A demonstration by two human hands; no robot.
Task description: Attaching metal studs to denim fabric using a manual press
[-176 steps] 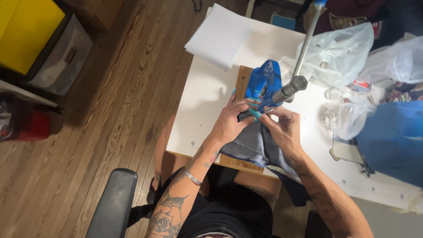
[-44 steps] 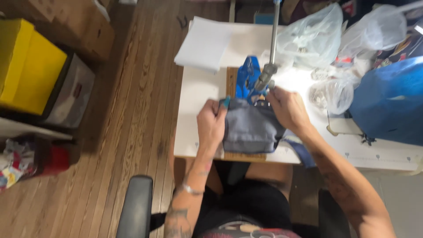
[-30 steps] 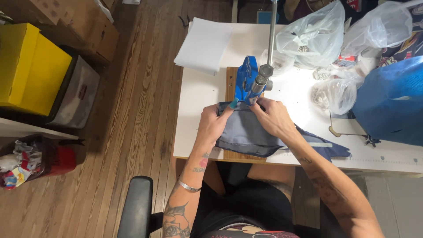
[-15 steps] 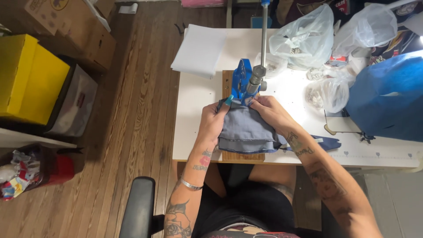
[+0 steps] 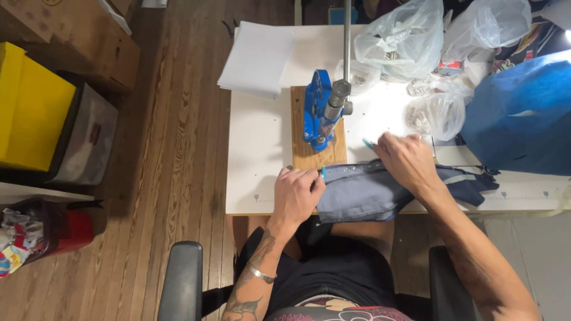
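**Grey-blue cloth held flat at the near table edge**

At the far left stands a bright yellow rectangular plastic box [image 5: 27,113], and beside it a grey fabric bin [image 5: 89,139] with a small dark red label on its side; brown cardboard boxes [image 5: 89,35] sit beyond them on the wooden floor. A stack of white paper sheets [image 5: 257,58] lies on the far left corner of the white table [image 5: 256,154], overhanging its edge.

The folded grey-blue fabric piece [image 5: 369,193] lies across the table's near edge — a row of small metal studs runs along its upper hem, and a darker navy end trails off to the right. The left hand [image 5: 297,193] presses its left end, fingers curled down onto the cloth. The right hand [image 5: 407,161] rests flat on the upper hem, fingers spread loosely (whether it pinches anything, I cannot tell).

Just beyond the cloth, a blue metal hand press [image 5: 321,110] stands on a wooden board [image 5: 315,156]. Clear plastic bags [image 5: 437,113] of small metal pieces sit to the right, near a large blue fabric bag [image 5: 523,119]
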